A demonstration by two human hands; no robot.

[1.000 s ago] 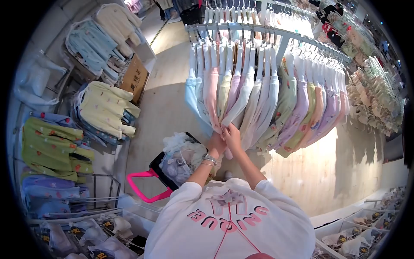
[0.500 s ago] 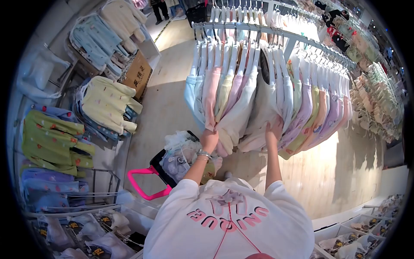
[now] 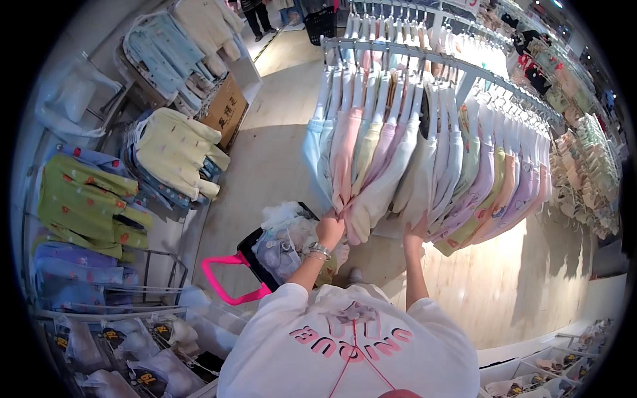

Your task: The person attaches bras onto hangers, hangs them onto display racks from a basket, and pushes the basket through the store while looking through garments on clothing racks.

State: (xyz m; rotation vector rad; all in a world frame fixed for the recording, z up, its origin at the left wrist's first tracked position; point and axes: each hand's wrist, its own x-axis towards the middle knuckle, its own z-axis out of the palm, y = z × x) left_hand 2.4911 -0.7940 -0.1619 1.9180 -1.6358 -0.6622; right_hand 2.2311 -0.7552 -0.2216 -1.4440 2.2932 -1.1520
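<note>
Pastel garments hang on white hangers from a rail (image 3: 391, 46) in front of me. My left hand (image 3: 330, 229) is closed on the lower end of a pink garment (image 3: 346, 156), low on the left part of the row. Beside it hang a light blue garment (image 3: 317, 156) and a white garment (image 3: 391, 166). My right hand (image 3: 415, 235) is at the bottom of a cream garment (image 3: 417, 179), its fingers bent around the hem. A narrow gap shows between the white and cream garments.
A black basket with a pink handle (image 3: 212, 282) and a heap of lacy underwear (image 3: 282, 239) stands by my left forearm. Shelves at left carry a yellow top (image 3: 176, 149), a green top (image 3: 86, 205) and a cardboard box (image 3: 227, 113). Bra bins (image 3: 126, 345) are below.
The garments between my hands have come closer together, narrowing the gap. My right hand has moved lower on the cream garment. The rack and basket appear further right as the view shifts.
</note>
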